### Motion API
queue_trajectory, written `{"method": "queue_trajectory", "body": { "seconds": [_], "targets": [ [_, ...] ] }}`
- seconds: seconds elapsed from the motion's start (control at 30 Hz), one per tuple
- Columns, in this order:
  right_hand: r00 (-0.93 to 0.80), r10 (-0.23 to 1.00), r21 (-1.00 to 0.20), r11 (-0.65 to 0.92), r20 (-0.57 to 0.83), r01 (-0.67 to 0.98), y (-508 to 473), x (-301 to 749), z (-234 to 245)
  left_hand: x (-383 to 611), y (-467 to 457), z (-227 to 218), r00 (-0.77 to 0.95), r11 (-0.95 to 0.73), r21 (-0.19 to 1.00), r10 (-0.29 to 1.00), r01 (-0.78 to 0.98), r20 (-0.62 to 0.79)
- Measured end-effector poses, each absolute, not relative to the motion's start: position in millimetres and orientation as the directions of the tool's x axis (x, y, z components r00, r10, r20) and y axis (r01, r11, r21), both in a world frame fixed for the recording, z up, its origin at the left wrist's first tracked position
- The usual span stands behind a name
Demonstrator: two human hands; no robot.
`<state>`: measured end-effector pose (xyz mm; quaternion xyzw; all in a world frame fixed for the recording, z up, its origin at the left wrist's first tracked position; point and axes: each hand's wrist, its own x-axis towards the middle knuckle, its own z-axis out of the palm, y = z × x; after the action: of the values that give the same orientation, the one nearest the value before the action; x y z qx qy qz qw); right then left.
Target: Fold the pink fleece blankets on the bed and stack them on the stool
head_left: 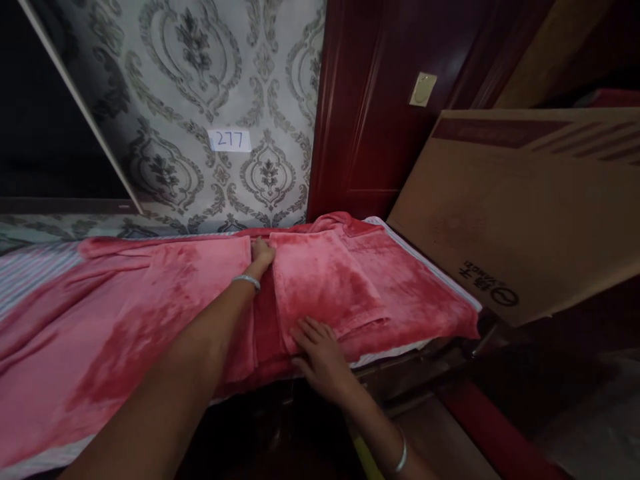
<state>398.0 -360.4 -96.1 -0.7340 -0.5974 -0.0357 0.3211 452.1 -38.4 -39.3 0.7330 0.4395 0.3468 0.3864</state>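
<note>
A pink-red plush cloth point(325, 273) lies spread along a narrow surface, with a folded panel on each side of a darker red strip. At the far end of that strip is my left hand point(263, 252), its fingers curled closed at the upper left edge of the right-hand panel. My right hand point(323, 357) rests on the near left corner of the same panel, fingers stretched out and spread. The left-hand panel point(200, 287) lies flat under and beside my left forearm. Each wrist wears a bangle.
A striped sheet point(40, 267) shows beneath the cloth. To the right a large cardboard box point(525, 213) leans by a dark red door point(380, 100). A dark screen point(55, 120) hangs at the left, and a paper marked 277 point(230, 141) is on the patterned wall.
</note>
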Motion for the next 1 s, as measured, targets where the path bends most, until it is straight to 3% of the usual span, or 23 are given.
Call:
{"method": "queue_trajectory", "body": {
  "seconds": [0.07,0.2,0.4,0.53,0.7,0.87,1.0],
  "targets": [
    [0.3,0.838,-0.456,-0.07,0.455,0.887,-359,411,-81,453,-46,-31,0.413,-0.421,0.803,0.878,0.422,0.243],
    [0.384,0.811,-0.392,-0.211,0.442,0.896,-344,444,-56,463,-66,-23,0.673,-0.698,0.446,0.697,0.559,0.248],
    [0.449,0.883,-0.28,-0.4,0.139,0.873,-324,457,-77,473,-74,-42,0.741,-0.737,0.183,0.669,0.65,0.059],
    [0.462,0.881,-0.294,-0.417,0.102,0.86,-327,454,-87,471,-71,-52,0.745,-0.743,0.125,0.666,0.657,0.038],
    [0.374,0.927,-0.315,-0.354,0.002,0.88,-321,479,-53,468,-72,-55,0.754,-0.757,0.117,0.652,0.642,0.083],
    [0.411,0.903,-0.227,-0.377,0.123,0.898,-272,527,-12,466,-75,-56,0.749,-0.761,0.125,0.649,0.637,0.132],
    [0.447,0.884,-0.151,-0.427,0.14,0.892,-236,548,-31,467,-75,-58,0.751,-0.762,0.121,0.648,0.636,0.126]
  ]
}}
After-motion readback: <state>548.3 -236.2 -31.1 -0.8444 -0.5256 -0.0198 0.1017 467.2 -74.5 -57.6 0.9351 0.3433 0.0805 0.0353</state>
